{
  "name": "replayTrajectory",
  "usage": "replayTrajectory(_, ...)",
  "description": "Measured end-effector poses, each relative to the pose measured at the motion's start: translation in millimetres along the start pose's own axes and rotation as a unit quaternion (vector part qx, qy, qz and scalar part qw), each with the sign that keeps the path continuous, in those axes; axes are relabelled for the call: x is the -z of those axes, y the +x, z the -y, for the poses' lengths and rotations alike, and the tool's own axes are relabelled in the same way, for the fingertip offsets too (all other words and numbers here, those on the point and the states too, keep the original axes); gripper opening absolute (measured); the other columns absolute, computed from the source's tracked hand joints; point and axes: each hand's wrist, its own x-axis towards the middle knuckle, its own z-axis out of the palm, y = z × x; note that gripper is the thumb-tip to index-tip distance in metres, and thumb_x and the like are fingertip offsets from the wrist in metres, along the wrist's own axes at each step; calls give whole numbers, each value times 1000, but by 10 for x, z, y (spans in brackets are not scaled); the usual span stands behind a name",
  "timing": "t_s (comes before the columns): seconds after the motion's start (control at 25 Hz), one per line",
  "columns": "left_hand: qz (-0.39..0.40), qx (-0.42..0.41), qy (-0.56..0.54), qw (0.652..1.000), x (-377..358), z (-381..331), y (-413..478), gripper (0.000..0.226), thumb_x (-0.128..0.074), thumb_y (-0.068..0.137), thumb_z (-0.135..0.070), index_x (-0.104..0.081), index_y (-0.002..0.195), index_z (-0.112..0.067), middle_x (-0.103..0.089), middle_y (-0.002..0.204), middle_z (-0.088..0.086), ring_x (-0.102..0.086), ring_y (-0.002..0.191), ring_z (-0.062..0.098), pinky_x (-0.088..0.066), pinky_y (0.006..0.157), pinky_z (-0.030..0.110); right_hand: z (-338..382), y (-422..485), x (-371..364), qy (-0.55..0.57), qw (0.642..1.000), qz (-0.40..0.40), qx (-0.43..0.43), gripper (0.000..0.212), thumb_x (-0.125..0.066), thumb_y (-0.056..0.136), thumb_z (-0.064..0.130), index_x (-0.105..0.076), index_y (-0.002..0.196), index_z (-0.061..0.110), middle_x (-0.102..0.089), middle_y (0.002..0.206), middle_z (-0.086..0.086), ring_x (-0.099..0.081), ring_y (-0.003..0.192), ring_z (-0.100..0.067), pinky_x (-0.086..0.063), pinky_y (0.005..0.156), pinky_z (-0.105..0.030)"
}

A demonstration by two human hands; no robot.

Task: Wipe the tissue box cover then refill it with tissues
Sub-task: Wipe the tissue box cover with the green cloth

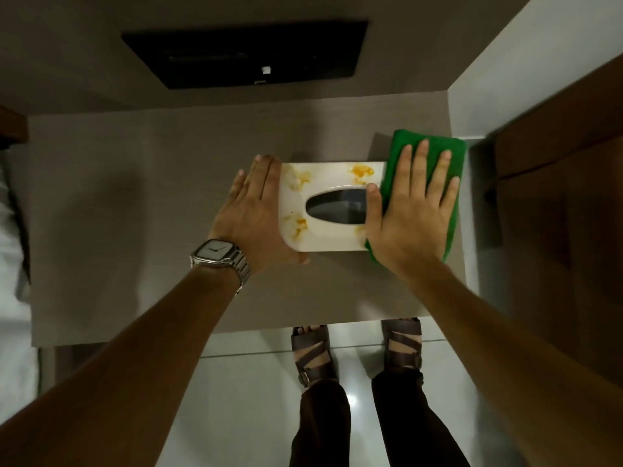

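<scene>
Grey desk (135, 203): stained white tissue box cover (332, 210) between hands. Left hand (256, 214) flat against its end; right hand (409, 210) spread, pressing green cloth (435, 150) onto it.

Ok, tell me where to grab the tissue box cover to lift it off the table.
Take the tissue box cover by its two long sides, coming down from above near the left half. It lies flat with its oval slot up; the green cloth and right hand cover the right end, and the left hand braces the left end.
</scene>
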Motion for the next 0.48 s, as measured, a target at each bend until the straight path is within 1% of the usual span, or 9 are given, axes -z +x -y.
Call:
replayTrajectory(0.08, -1, 1, -10, 1000, 11, -2, 3, 151, -83, 40, -70, -6, 153, -6, -18, 161, 17, -13, 150, 31, -4, 119, 43, -37, -150, -16, 0, 997, 17, 81, 69, -21, 103, 52, -15, 159, 12, -14, 167, -10, -8, 153, -36, -9, 122, -56)
replayTrajectory(0.16, 4, 5, -13, 1000, 27, -1, -10, 151, -84, 39, -69, -8, 152, -5, -20, 160, 17, -15, 149, 31, -7, 120, 46, -215, -276, -14, -14, 987, 39, 157, 66, -21, 103, 51, -16, 159, 16, -13, 168, -7, -7, 154, -35, -11, 121, -59)
replayTrajectory(0.2, 6, 6, -13, 1000, 34, -5, -10, 151, -85, 39, -70, -9, 153, -5, -20, 160, 16, -15, 150, 31, -9, 121, 48, -328, -269, 12, -18, 986, 47, 160, 65, -20, 103, 51, -14, 160, 19, -11, 168, -6, -4, 154, -35, -12, 121, -61)
replayTrajectory(0.24, 10, 8, -14, 1000, 35, -5, -10, 152, -85, 38, -70, -8, 153, -6, -20, 160, 16, -14, 150, 30, -10, 121, 48, -407, -232, 27, -16, 990, 49, 135, 65, -20, 103, 51, -12, 160, 21, -9, 169, -5, -1, 154, -35, -12, 121, -61)
replayTrajectory(0.32, 19, 10, -21, 1000, 11, -12, 1, 154, -85, 37, -70, -5, 153, -6, -17, 161, 15, -11, 151, 30, -8, 121, 46, -398, -75, 35, 1, 999, 27, 45, 64, -18, 103, 51, -9, 160, 22, -6, 169, -6, 2, 154, -36, -12, 121, -61)
replayTrajectory(0.36, 18, 11, -26, 999, -9, -18, 7, 155, -85, 37, -69, -4, 153, -7, -16, 161, 16, -11, 151, 30, -6, 121, 45, -280, 8, 16, 4, 1000, 11, 13, 64, -16, 104, 52, -9, 160, 20, -7, 168, -7, 1, 153, -37, -12, 121, -61)
replayTrajectory(0.4, 13, 11, -28, 999, -22, -20, 11, 155, -86, 37, -69, -4, 153, -8, -16, 161, 16, -11, 150, 30, -6, 120, 45, -87, 54, -11, 3, 1000, 3, 6, 65, -14, 104, 52, -10, 160, 18, -9, 168, -8, -1, 153, -37, -11, 121, -60)
replayTrajectory(0.44, 8, 14, -27, 999, -32, -19, 6, 154, -85, 37, -69, -4, 152, -8, -16, 161, 17, -12, 150, 30, -7, 120, 45, 117, 42, -39, 5, 1000, 3, 27, 65, -14, 105, 51, -11, 159, 16, -10, 168, -9, -3, 153, -37, -10, 121, -59)
replayTrajectory(0.48, 4, 17, -27, 999, -39, -15, 6, 154, -84, 37, -70, -5, 152, -8, -17, 161, 17, -13, 150, 30, -7, 119, 45, 275, -41, -73, 6, 997, 14, 70, 65, -14, 105, 50, -12, 159, 15, -10, 168, -9, -4, 153, -36, -8, 122, -58)
